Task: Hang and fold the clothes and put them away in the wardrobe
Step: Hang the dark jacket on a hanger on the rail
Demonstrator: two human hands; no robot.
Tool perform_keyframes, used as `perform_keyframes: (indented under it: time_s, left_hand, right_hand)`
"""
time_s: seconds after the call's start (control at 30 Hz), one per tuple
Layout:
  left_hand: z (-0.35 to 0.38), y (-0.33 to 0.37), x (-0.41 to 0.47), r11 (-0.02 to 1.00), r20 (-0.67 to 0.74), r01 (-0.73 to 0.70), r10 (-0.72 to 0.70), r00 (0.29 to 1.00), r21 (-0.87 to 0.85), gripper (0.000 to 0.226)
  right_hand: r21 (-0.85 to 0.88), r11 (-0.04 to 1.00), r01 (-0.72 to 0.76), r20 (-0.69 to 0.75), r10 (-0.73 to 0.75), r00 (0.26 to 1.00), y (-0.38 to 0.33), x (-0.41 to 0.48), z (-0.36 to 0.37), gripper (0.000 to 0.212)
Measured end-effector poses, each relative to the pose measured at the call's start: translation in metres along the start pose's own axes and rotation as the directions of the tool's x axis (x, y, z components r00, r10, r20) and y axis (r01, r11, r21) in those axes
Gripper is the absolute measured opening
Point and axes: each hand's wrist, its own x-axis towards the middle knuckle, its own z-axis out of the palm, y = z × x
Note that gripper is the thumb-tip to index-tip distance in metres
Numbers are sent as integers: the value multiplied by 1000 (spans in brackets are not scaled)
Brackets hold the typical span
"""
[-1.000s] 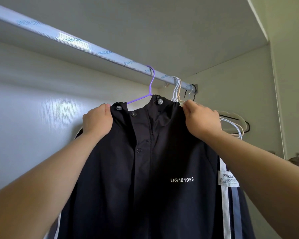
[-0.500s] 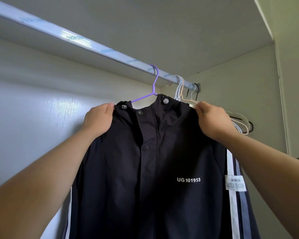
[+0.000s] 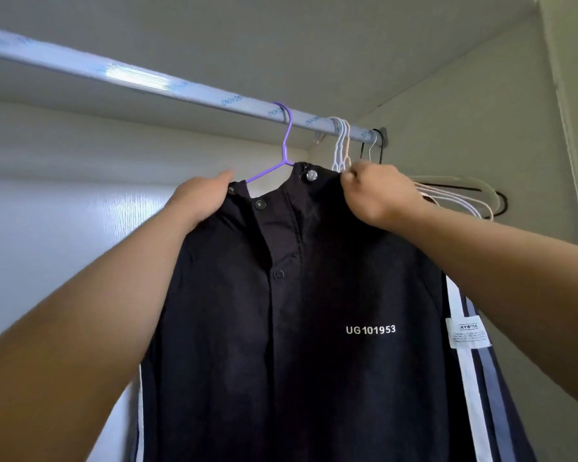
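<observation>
Jacket (image 3: 314,328) is hanging on a purple hanger (image 3: 285,145) from the wardrobe rail (image 3: 181,91). Left hand (image 3: 201,198) and right hand (image 3: 377,195) are each pinching its collar fabric.

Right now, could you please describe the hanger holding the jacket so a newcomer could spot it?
Follow the pale rail toward the right wall. The hanger hooks on it left of the bare hangers; it alone is purple and carries the dark jacket.

One jacket (image 3: 314,328), one purple hanger (image 3: 285,148), one rail (image 3: 147,80), several empty hangers (image 3: 339,145).
</observation>
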Motion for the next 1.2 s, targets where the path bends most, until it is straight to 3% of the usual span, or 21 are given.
perform_keyframes:
  time_s: [0.07, 0.13, 0.27, 0.37, 0.47, 0.53, 0.7, 0.8, 0.9, 1.0, 1.13, 1.2]
  left_hand:
    - [-13, 10, 7, 993, 310, 112, -92, 946, -48, 38]
    - [-27, 22, 16, 973, 465, 203, -232, 855, 113, 31]
    - [-37, 40, 29, 911, 570, 250, -401, 717, 327, 35]
    - [-28, 43, 24, 896, 600, 239, -430, 674, 374, 39]
    - [-21, 37, 21, 903, 632, 191, -408, 659, 385, 28]
    - [-22, 33, 21, 929, 684, 202, -366, 631, 311, 30]
    - [-29, 34, 29, 957, 663, 231, -288, 691, 175, 17]
    - [-31, 32, 25, 955, 674, 261, -284, 682, 138, 15]
    - [-30, 24, 27, 959, 588, 264, -274, 761, 105, 26]
    - [-32, 20, 27, 964, 459, 217, -263, 849, 151, 17]
    - [-31, 17, 29, 934, 377, 140, -266, 887, 329, 16]
    - [-34, 13, 36, 921, 345, 129, -264, 901, 367, 22]
  right_hand:
    - [71, 997, 8, 95, -15, 995, -14, 18, -6, 38]
    - [147, 988, -37, 207, 6, 978, -26, 43, -13, 40]
    - [234, 947, -220, 404, 111, 908, -39, 79, -15, 41]
    - [226, 926, -303, 490, 161, 857, -43, 87, -8, 49]
    - [215, 914, -345, 588, 161, 793, -41, 92, -6, 22]
    - [225, 902, -368, 669, 131, 731, -39, 93, -9, 20]
    - [203, 877, -436, 767, 135, 628, -45, 97, -16, 21]
    - [211, 875, -436, 685, 186, 705, -55, 97, -8, 30]
    - [196, 881, -431, 643, 216, 734, -54, 97, -1, 40]
    - [231, 873, -428, 602, 217, 768, -43, 97, -1, 21]
    - [181, 903, -390, 524, 247, 815, -21, 96, -2, 7]
    - [210, 887, -412, 542, 245, 804, -9, 96, -9, 8]
